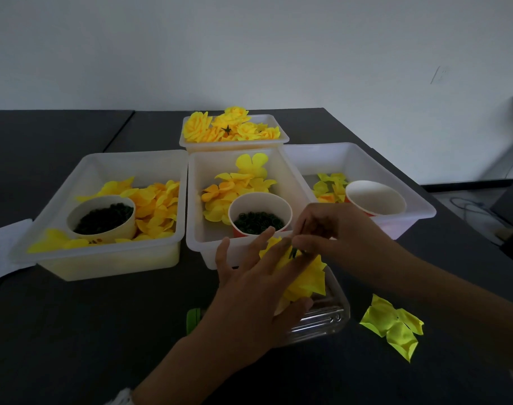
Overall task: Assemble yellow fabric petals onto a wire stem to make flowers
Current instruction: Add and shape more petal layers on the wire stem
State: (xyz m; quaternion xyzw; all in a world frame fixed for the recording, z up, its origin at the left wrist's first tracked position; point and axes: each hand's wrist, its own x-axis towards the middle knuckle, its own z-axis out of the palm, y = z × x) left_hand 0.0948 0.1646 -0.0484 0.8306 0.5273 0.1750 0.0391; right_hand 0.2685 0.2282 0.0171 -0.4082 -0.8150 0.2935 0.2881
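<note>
Dark desk (74, 331) surface carries, nearest the person, a loose petal piece (394, 324) at right and a clear plastic container (322, 317). Above the container, the left hand (258, 290) grips a yellow flower (303, 280) while the right hand (334, 229) pinches the green stem (294, 253) at its centre. Beyond stand three white bins (103, 258) of petals and cups, then a tray of finished flowers (230, 127).

I sat at a plain craft workstation: a dark matte table (74, 331) against a bare white wall (249, 48). Beyond my hands stood translucent white plastic bins (109, 258) sorted with yellow fabric petals (156, 206) and paper cups of small dark green rings (103, 219).
</note>
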